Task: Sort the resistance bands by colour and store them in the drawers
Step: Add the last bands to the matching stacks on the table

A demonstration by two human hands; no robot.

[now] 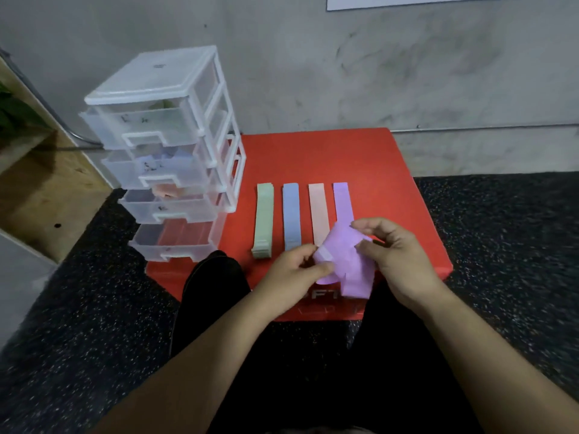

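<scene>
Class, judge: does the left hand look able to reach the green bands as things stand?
Probably, but not freely: nothing lies between the left hand and the green bands, yet it pinches the purple band.

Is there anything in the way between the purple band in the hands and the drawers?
The left hand and right hand hold the purple band. Between it and the drawer unit lie the green bands, blue band and pink band, flat on the red box; lifting over them should work. The bottom drawer is pulled out.
</scene>
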